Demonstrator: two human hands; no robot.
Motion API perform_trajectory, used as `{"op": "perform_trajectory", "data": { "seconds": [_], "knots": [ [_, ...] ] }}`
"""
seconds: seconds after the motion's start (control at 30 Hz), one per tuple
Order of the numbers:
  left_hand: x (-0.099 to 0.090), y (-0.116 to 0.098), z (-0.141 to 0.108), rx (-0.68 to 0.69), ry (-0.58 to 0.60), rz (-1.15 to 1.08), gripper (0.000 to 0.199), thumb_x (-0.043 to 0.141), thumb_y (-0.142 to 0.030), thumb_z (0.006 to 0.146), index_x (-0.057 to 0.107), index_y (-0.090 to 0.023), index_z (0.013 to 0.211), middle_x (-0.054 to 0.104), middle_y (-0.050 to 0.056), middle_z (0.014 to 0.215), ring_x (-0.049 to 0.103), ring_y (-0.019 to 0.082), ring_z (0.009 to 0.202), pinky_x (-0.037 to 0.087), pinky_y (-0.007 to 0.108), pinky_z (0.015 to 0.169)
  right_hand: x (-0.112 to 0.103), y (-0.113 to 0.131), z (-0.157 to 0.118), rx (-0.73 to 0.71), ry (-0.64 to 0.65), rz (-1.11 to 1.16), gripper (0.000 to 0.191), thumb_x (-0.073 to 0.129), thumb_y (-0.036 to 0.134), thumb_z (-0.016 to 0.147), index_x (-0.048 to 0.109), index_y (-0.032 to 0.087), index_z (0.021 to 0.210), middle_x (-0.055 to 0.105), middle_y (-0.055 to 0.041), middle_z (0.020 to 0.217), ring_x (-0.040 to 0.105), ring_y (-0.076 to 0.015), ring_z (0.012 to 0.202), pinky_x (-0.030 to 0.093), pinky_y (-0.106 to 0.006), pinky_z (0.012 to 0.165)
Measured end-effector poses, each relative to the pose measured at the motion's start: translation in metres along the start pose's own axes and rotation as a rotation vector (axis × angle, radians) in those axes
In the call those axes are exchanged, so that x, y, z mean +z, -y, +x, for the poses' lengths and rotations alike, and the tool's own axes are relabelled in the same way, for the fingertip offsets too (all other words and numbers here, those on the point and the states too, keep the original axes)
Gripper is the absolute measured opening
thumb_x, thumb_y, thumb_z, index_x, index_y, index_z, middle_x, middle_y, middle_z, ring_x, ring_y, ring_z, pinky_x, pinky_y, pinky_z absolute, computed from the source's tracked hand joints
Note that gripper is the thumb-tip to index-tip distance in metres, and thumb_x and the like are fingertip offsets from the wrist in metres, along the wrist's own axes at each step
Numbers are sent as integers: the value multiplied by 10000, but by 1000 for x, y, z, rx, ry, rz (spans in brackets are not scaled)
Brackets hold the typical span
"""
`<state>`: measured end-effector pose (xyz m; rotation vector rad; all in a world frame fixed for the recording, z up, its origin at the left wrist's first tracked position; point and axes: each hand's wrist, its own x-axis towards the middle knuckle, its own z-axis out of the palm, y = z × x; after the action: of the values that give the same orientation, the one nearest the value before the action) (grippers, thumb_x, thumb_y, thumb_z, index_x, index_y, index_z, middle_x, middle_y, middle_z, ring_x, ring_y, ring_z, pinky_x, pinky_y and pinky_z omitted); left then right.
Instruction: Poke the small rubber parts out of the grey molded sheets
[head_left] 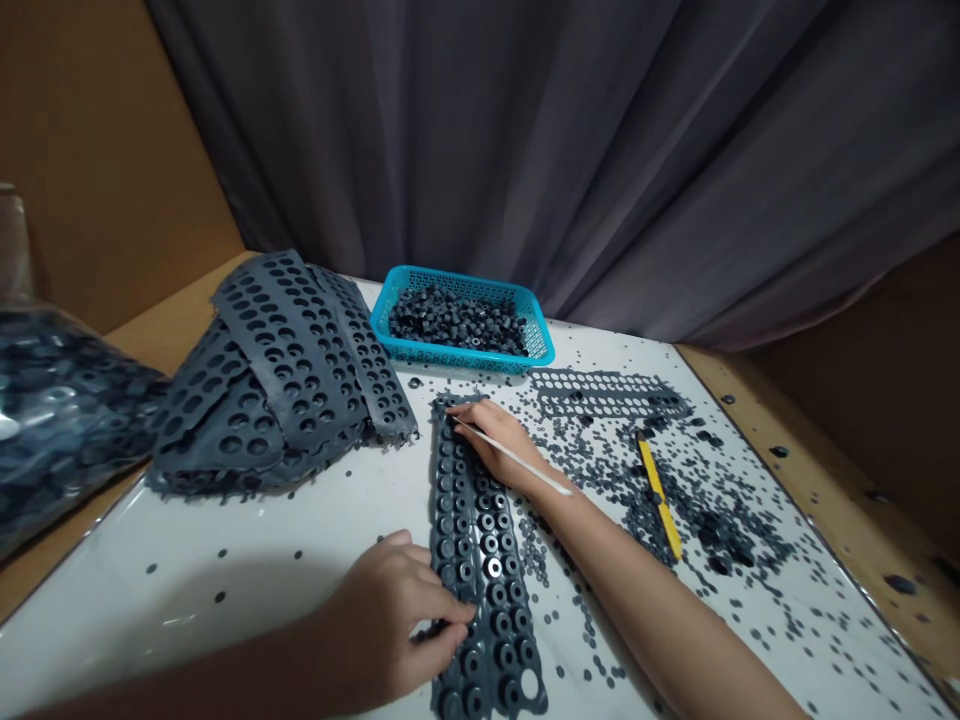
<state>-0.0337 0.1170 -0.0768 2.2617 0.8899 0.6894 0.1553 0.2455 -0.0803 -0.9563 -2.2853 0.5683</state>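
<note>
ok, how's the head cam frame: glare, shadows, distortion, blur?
Head view: glare on the clear plastic bag at far left; soft shadow from the left hand across the white tabletop; wide-angle bowing toward the frame edges; the thin white stick looks fairly sharp, no obvious motion blur.

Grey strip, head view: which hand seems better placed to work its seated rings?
Probably the right hand: it holds a thin white stick, its tip at the upper end of the grey strip, while the left hand rests its fingers lower down.
</note>
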Motion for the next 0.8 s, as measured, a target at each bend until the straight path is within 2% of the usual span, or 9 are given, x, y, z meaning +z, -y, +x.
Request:
{"op": "perform_trajectory", "data": {
  "seconds": [0.17, 0.27, 0.4, 0.47, 0.63, 0.8],
  "knots": [
    [1, 1, -2, -15, 16, -4, 182, 558, -203, 779, 726, -264, 811, 657, -15, 538, 545, 146, 530, 309, 297, 625, 5, -3, -1, 20, -79, -30, 140, 402, 266, 952, 538, 232, 941, 655, -97, 1055, 607, -227, 977, 487, -385, 842],
    [4, 3, -3, 1, -18, -7, 187, 548, -209, 786, 725, -264, 806, 643, -12, 518, 525, 144, 515, 300, 301, 620, 4, -4, -1, 75, -158, -38, 144, 402, 272, 950, 526, 222, 896, 654, -108, 1097, 620, -230, 1009, 488, -379, 854],
    [5, 4, -3, 32, -39, -8, 187, 544, -213, 782, 725, -261, 797, 629, -11, 492, 499, 141, 486, 283, 302, 589, -4, 1, 1, 162, -232, 81, 150, 441, 311, 940, 526, 218, 859, 684, -102, 1065, 654, -230, 974, 500, -358, 817],
    [3, 4, -3, 24, -14, -7, 192, 545, -211, 779, 728, -265, 799, 637, -9, 501, 507, 143, 493, 279, 303, 583, -9, 7, 0, 186, -195, 192, 147, 481, 330, 927, 537, 219, 846, 701, -86, 1025, 664, -223, 950, 509, -353, 794],
    [1, 2, -1, 4, 30, -12, 193, 550, -207, 783, 730, -268, 817, 651, -12, 525, 525, 142, 507, 281, 298, 588, -11, 20, -4, 152, 12, 351, 129, 557, 314, 892, 570, 203, 829, 707, -82, 981, 665, -212, 954, 502, -382, 847],
    [-1, 2, 0, -2, 37, -23, 190, 554, -216, 790, 731, -274, 827, 650, -14, 526, 525, 144, 515, 275, 295, 582, -7, 18, -9, 161, -6, 384, 155, 559, 335, 891, 575, 198, 820, 703, -100, 994, 659, -227, 979, 503, -412, 853]
  ]
}}
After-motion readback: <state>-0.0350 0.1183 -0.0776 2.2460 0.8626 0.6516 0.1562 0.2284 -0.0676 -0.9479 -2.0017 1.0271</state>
